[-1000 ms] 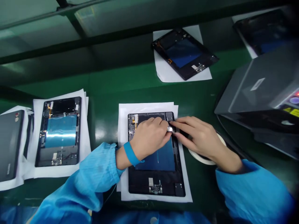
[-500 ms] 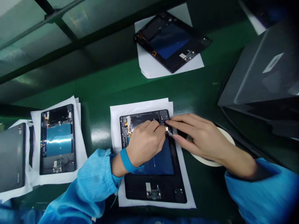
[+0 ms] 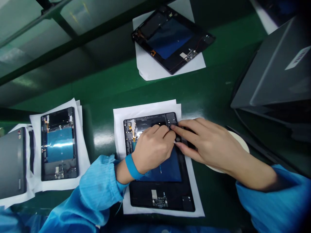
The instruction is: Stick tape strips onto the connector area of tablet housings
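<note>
An opened tablet (image 3: 155,191) with its inner parts showing lies on white sheets (image 3: 119,129) before me. My left hand (image 3: 153,147), with a blue band (image 3: 132,166) at the wrist, is over the tablet's upper part, its fingers closed in a pinch near the right edge. Whatever sits in that pinch is hidden by the fingers. From the right comes my right hand (image 3: 206,142), fingers stretched out. Its index fingertip and thumb tip are at the tablet's upper right edge, apart from each other and close against the left fingers.
Another opened tablet (image 3: 59,145) lies on paper at the left, beside a dark grey cover (image 3: 12,165). A third opened tablet (image 3: 170,42) rests on paper at the back. A grey box-like object (image 3: 269,71) stands at the right. A pale roll (image 3: 239,142) is partly behind my right arm.
My right hand's thumb and index finger have shifted slightly left against the left fingers. A small pale piece that showed between the fingertips is now hidden. The view has shifted a little.
</note>
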A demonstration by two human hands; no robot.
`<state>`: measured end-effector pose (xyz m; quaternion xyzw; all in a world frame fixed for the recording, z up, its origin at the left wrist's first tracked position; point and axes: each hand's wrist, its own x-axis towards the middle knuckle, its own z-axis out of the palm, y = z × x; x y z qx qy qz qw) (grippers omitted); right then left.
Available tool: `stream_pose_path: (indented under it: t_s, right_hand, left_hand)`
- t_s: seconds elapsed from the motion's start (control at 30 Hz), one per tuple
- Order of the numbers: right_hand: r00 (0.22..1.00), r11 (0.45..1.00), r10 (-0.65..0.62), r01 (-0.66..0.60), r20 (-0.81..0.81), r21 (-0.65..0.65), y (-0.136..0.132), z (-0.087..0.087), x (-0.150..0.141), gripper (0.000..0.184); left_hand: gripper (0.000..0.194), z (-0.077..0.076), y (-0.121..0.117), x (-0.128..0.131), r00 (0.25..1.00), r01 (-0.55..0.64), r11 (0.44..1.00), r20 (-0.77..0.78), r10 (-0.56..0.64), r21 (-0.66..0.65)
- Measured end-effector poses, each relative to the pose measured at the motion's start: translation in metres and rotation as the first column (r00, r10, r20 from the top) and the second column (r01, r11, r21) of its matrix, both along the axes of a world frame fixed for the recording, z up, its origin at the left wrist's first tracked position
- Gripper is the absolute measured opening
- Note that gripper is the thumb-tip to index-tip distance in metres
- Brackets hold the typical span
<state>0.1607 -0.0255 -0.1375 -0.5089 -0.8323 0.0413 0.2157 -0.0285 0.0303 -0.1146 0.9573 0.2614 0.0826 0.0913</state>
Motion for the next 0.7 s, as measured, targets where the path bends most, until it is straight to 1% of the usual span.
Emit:
stream_pose_path:
  t_s: [0.07, 0.17, 0.3, 0.4, 0.5, 0.57, 0.7]
  right_hand:
    - [0.999, 1.0, 0.004, -0.004, 0.036, 0.015, -0.0004, 0.0005, -0.0005, 0.034]
    - [1.0, 0.999, 0.02, -0.021, 0.023, 0.05, -0.0004, -0.0019, 0.0007, 0.033]
    - [0.999, 0.996, 0.04, -0.042, 0.029, 0.075, -0.0012, -0.0055, 0.0026, 0.031]
    - [0.997, 0.996, 0.045, -0.05, 0.07, 0.075, -0.0028, -0.0043, 0.0024, 0.032]
    - [0.993, 0.996, 0.046, -0.054, 0.107, 0.069, -0.004, -0.0011, 0.0016, 0.033]
    - [0.991, 0.996, 0.051, -0.06, 0.121, 0.07, -0.0044, 0.0006, 0.0013, 0.033]
    - [0.987, 0.995, 0.064, -0.075, 0.146, 0.073, -0.0059, 0.0015, 0.0005, 0.033]
  left_hand:
    - [0.024, -0.0001, -0.0001, -0.001, 1.0, -0.016, 0.999, 0.015, 0.017, -0.032]
    - [0.025, -0.0012, 0.0003, -0.0033, 0.994, -0.084, 0.991, 0.065, 0.091, -0.101]
    - [0.019, -0.0035, 0.0023, -0.0058, 0.962, -0.179, 0.96, 0.166, 0.217, -0.217]
    - [0.014, -0.004, 0.0042, -0.0058, 0.945, -0.206, 0.938, 0.19, 0.265, -0.279]
    - [0.014, -0.0041, 0.0058, -0.0054, 0.944, -0.214, 0.924, 0.178, 0.279, -0.318]
    - [0.014, -0.0047, 0.0067, -0.0058, 0.952, -0.2, 0.926, 0.161, 0.261, -0.319]
    - [0.019, -0.0065, 0.0084, -0.0082, 0.978, -0.143, 0.957, 0.111, 0.175, -0.252]
